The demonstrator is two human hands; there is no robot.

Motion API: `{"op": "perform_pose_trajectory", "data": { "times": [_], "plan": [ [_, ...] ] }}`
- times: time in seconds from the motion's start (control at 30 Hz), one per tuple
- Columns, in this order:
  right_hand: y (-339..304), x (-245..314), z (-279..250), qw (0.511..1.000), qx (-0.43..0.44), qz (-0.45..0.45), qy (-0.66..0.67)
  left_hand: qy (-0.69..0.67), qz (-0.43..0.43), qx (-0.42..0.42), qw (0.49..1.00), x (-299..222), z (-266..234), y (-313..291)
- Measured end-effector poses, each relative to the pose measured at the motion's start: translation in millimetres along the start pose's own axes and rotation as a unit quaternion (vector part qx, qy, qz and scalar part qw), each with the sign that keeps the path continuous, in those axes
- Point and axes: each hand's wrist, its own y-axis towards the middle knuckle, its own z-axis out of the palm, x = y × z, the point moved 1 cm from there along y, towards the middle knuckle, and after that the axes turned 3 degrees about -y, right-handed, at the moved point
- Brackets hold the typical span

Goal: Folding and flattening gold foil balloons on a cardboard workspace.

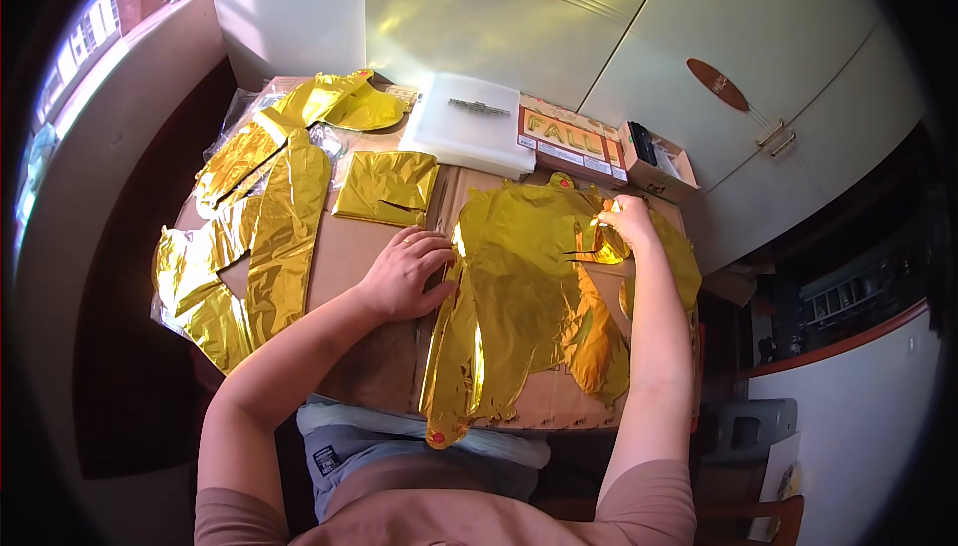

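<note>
A flat, uninflated gold foil balloon (514, 267) lies spread over the right half of the cardboard-topped table in front of me. It is wrinkled and has red spots at its top and bottom ends. My left hand (409, 269) rests with its fingers stretched out at the foil's left edge. On the upper right, the fingers of my right hand (629, 220) are pinched on a crumpled, folded part of the gold foil. To the left of my left hand are more flat gold foil balloons (287, 247) and a folded gold foil packet (387, 185).
Along the back stand a white plastic box (461, 125), a printed flat box (574, 139) and a small open box (663, 172) with dark things inside. Pale cabinets (509, 32) rise behind the table. Brown cardboard (374, 361) covers the tabletop. A grey stool (753, 421) is at right.
</note>
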Motion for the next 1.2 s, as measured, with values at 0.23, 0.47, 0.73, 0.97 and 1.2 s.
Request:
{"op": "perform_pose_trajectory", "data": {
  "times": [0.23,0.47,0.73,0.97,1.2],
  "plan": [
    [-1,8,2,0.999,-0.028,-0.005,-0.032,-0.05,-0.026,0.063,0.996,-7,5,-10],
    [-7,14,0,0.997,-0.037,-0.014,-0.071,-0.045,-0.078,0.088,0.992,-31,4,-9],
    [-10,13,1,0.992,-0.073,-0.041,-0.09,-0.014,-0.059,0.102,0.993,-42,11,-15],
    [-12,17,1,0.992,-0.075,-0.039,-0.088,0.002,-0.04,0.089,0.995,-40,12,-19],
    [-21,11,-13,0.996,0.017,-0.057,-0.073,0.035,-0.045,0.073,0.996,-45,-7,-34]
  ]
}}
